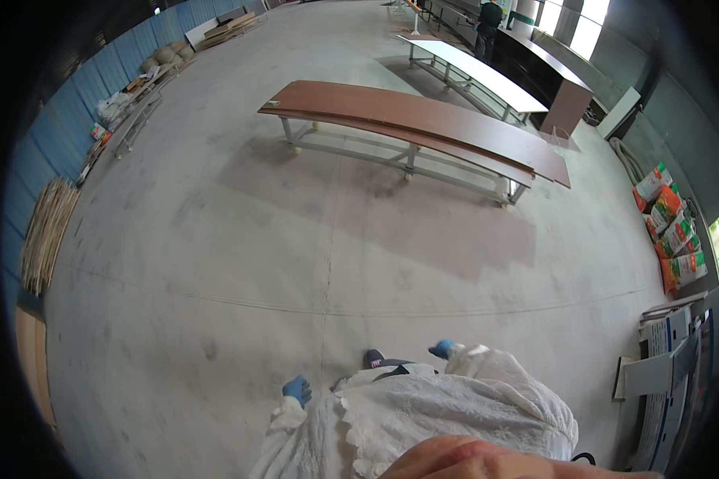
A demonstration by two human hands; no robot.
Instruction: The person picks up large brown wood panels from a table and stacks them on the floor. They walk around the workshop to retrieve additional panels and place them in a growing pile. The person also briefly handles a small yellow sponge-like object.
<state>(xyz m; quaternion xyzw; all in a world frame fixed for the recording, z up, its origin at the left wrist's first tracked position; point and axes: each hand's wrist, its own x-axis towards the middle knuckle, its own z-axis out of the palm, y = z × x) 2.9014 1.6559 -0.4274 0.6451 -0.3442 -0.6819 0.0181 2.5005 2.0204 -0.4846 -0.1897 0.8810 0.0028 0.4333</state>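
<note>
Both arms hung low in loose white sleeves (495, 367), on the near side of the brown panels (423, 116), which lay on a grey metal frame (411, 157) well apart from either hand. The blue-gloved left hand (298, 390) was roughly in line with the panels' left end, its fingers bent; the blue-gloved right hand (441, 349), roughly in line with their middle, pointed inward. How tightly either was closed, or on what, could not be told. A dark shoe (373, 359) showed between the hands, likewise on the panels' near side.
</note>
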